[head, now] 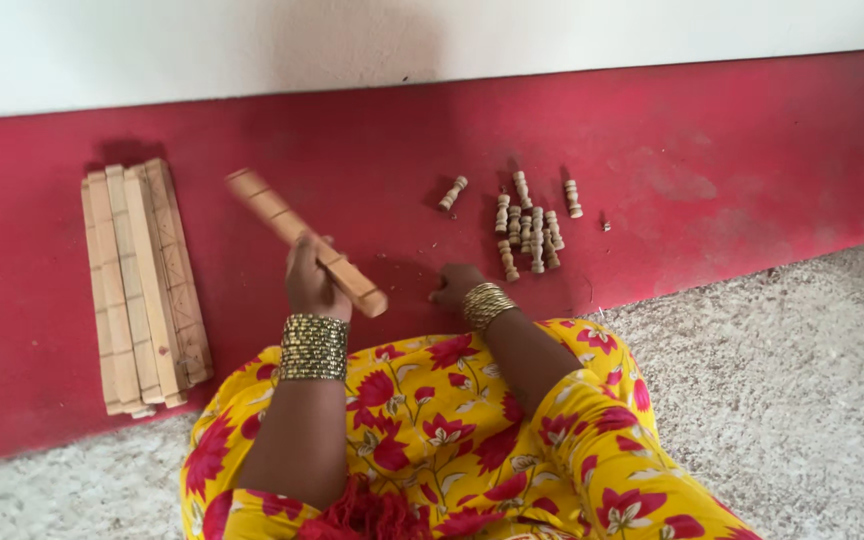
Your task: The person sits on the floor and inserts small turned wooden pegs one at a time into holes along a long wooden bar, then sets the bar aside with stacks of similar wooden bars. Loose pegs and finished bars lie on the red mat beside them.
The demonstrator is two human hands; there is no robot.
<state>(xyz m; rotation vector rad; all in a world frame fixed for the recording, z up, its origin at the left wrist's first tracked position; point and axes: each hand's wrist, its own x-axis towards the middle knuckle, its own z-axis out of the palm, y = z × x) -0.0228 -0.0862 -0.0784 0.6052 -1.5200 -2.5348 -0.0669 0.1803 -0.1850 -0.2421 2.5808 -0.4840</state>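
The left hand (310, 283) was clenched around a long wooden bar (304, 241), gripping it near its lower, nearer end. The bar was raised off the red mat (732, 160) and ran on a slant, its free end pointing up and to the left, toward the mat's far edge, while the gripped end sat just to the right of the knuckles.

The right hand (455, 283) rested low on the mat near its front edge, fingers curled under; whether it held anything small could not be told. It was the nearer hand to the cluster of short turned wooden pegs (529, 232), which lay just beyond it and slightly to the right, most with their long axes running toward the far edge. One peg (453, 193) lay apart to the left.

A stack of similar bars (142, 290) lay well to the left of the left hand, lengthwise from front edge to back.
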